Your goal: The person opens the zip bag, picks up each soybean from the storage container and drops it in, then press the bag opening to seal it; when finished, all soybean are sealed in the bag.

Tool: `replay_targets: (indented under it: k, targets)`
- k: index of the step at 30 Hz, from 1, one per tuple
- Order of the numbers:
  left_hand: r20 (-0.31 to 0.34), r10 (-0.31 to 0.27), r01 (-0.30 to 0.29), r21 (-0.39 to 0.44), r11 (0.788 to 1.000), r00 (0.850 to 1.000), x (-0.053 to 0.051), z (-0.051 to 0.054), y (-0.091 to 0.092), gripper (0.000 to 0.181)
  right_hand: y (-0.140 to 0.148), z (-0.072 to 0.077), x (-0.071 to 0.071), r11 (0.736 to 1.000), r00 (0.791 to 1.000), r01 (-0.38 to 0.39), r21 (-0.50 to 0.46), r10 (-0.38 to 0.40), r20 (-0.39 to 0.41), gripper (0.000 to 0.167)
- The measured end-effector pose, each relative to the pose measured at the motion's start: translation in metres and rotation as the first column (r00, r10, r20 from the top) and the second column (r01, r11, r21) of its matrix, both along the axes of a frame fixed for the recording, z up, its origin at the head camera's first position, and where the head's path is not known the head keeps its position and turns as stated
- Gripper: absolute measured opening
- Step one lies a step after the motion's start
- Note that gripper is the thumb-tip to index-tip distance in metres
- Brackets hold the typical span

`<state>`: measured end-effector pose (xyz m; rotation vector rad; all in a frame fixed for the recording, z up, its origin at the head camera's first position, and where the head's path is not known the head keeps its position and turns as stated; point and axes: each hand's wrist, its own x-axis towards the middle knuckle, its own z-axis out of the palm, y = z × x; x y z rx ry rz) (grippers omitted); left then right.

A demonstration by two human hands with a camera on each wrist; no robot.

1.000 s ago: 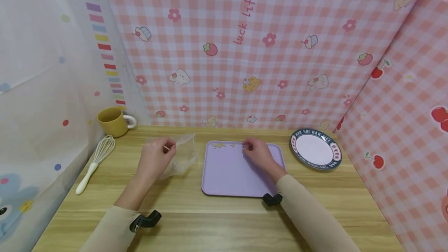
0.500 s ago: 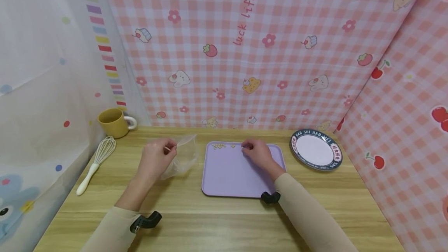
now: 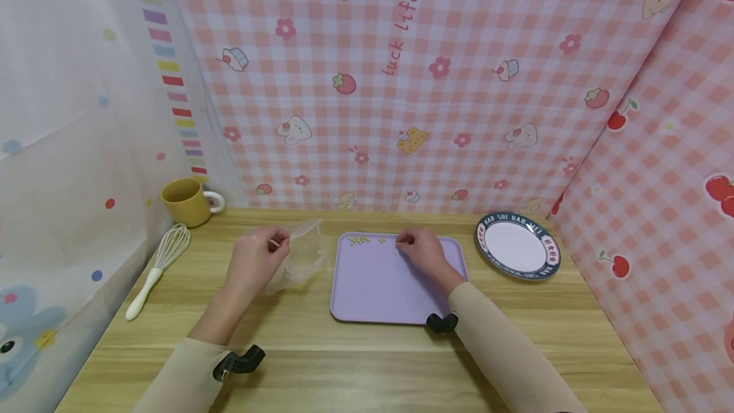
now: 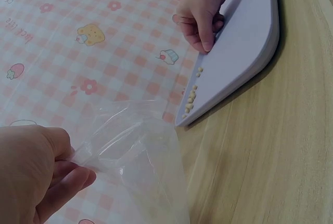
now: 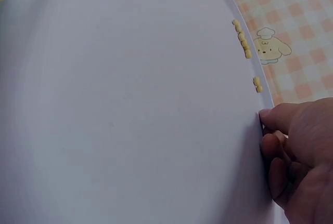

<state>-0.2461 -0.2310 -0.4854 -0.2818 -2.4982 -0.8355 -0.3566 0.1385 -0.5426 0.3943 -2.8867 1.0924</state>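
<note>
My left hand [image 3: 258,260] pinches the edge of a clear plastic bag [image 3: 304,257] between thumb and fingers; in the left wrist view the bag [image 4: 140,167] hangs slack from the left hand [image 4: 36,167]. My right hand [image 3: 423,252] is at the far rim of a purple tray [image 3: 378,292], fingers bent and fingertips low against it. The right wrist view shows the right hand [image 5: 307,156] at the rim, beside small yellow pieces [image 5: 242,39] lying in a line along the tray [image 5: 130,104]. Whether its fingertips hold a piece is hidden.
A yellow mug [image 3: 188,204] and a white-handled whisk [image 3: 155,273] are at the left of the wooden table [image 3: 344,368]. At the back right lies a dark-rimmed plate [image 3: 516,246]. A checked pink cloth [image 3: 367,107] rises behind the table.
The right fingertips have shifted slightly left along the tray's far rim. The left hand and bag have barely moved.
</note>
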Motion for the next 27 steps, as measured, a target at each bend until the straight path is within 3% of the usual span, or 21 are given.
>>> replay_targets:
  k: [6, 13, 22, 27]
  targets:
    - [-0.003, 0.000, 0.000, 0.002, 1.000, 1.000, 0.000, 0.001, -0.001, 0.005, -0.004, 0.002, 0.004, 0.994, 0.997, -0.083, -0.072, 0.083, -0.002, 0.005]
    - [0.004, 0.002, -0.002, 0.003, 1.000, 1.000, 0.000, 0.002, -0.002, 0.004, -0.034, 0.015, 0.022, 0.957, 0.979, -0.202, -0.209, 0.194, -0.057, 0.004]
    - [0.006, 0.012, -0.012, 0.008, 1.000, 1.000, -0.003, 0.001, -0.003, 0.004, -0.092, 0.041, 0.044, 0.885, 0.925, -0.366, -0.288, 0.311, -0.220, 0.003]
    - [0.019, -0.002, 0.001, 0.018, 1.000, 1.000, -0.002, -0.001, -0.005, 0.004, -0.120, 0.045, 0.054, 0.849, 0.907, -0.414, -0.329, 0.353, -0.230, 0.006]
